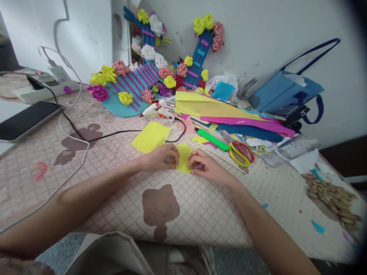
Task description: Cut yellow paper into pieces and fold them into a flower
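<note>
Between my two hands is a small piece of yellow crepe paper (184,156), just above or on the tabletop. My left hand (164,157) pinches its left edge, and the fingers of my right hand (204,164) close on its right edge. A larger yellow paper square (151,136) lies flat beyond my left hand. Past my right hand are a green utility knife (212,139) and scissors (241,152) with red and yellow handles. Fingertips partly hide the edges of the held paper.
A white glue gun (159,109) lies behind the yellow square. Stacked coloured paper (223,109) is at the back. Paper-flower crafts (132,89) lean toward the wall. A white cable (86,152) crosses the left side. Peanuts (329,196) lie at right, below a blue bag (286,91).
</note>
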Available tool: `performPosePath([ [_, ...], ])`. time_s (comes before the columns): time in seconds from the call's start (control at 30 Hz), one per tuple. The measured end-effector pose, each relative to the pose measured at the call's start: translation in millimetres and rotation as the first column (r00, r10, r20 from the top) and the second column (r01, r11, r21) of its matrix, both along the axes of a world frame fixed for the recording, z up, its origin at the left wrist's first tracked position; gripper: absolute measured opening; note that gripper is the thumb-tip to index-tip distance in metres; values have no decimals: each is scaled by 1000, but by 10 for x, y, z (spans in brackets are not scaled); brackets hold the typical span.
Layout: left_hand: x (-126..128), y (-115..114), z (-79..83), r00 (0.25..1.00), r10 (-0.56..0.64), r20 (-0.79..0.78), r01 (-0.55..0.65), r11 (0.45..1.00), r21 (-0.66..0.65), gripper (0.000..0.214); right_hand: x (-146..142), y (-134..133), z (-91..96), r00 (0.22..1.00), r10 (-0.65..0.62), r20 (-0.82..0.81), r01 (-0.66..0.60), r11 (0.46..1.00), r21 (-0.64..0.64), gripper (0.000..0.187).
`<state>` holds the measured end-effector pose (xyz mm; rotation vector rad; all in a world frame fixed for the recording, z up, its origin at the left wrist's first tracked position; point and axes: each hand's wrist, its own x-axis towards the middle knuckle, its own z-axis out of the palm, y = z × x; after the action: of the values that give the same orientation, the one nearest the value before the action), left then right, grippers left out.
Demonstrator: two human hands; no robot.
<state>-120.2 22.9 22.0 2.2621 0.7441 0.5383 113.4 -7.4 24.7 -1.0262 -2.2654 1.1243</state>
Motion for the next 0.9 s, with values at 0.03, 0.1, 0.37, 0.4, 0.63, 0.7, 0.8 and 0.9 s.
performPosePath([
  [0.03,-5,6,-2,1000,-7,8,7,1000,-5,7,-1,4,-8,1000,-5,0,5,1000,6,8],
  [0.1,-10,16,-5,1000,-17,18,17,1000,-14,6,-16,4,-23,1000,-22,7,22,999,24,6],
  [0.37,52,-9,-36,998,58,7,-59,997,51,6,-156,-56,-106,979,-200,28,193,969,153,7],
  [0.4,64,-18,-50,997,82,0,-81,994,67,5,-173,-60,-118,975,-221,32,212,962,173,8],
  [0.63,127,-54,-142,980,198,-3,-196,971,134,4,-237,-61,-151,951,-302,64,281,933,227,7],
  [0.7,141,-58,-154,977,215,-5,-212,966,147,4,-242,-62,-150,948,-310,70,286,928,238,8],
  [0.8,157,-67,-159,972,235,-10,-230,959,164,3,-249,-68,-153,945,-321,69,295,922,252,8],
  [0.9,166,-79,-149,970,243,-9,-238,957,167,4,-258,-73,-161,943,-326,70,299,920,253,9],
])
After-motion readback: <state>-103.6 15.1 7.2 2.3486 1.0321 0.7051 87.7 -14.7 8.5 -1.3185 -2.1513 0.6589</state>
